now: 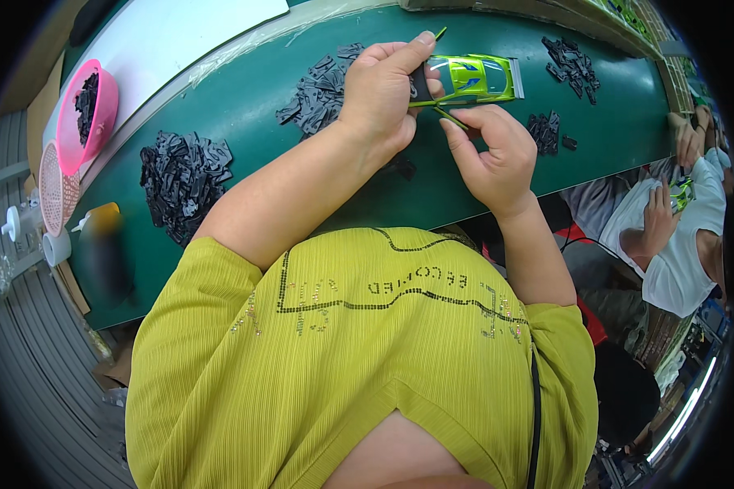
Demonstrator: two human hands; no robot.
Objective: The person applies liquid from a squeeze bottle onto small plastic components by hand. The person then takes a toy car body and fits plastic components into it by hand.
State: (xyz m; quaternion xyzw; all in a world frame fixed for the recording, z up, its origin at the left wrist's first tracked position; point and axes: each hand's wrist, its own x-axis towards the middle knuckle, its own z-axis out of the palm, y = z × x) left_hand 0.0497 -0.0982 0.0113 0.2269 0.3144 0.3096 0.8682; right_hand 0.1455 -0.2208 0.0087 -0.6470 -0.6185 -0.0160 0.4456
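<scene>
A bright green toy car [485, 80] with blue marks on its body is held over the green table. My left hand [379, 94] is closed around its left end, where a dark part shows between the fingers. One thin green flap [441, 33] sticks out beyond my left thumb, on the car's far side. On the near side, a second thin green flap [452, 119] juts out toward me. My right hand [497, 155] pinches the tip of that near flap between thumb and forefinger.
Heaps of small black plastic parts [183, 181] lie on the green table [302, 202], with smaller piles [573, 69] to the right. A pink basket [109, 110] holds more at the left. A co-worker [669, 236] in white sits at right, holding a green toy car.
</scene>
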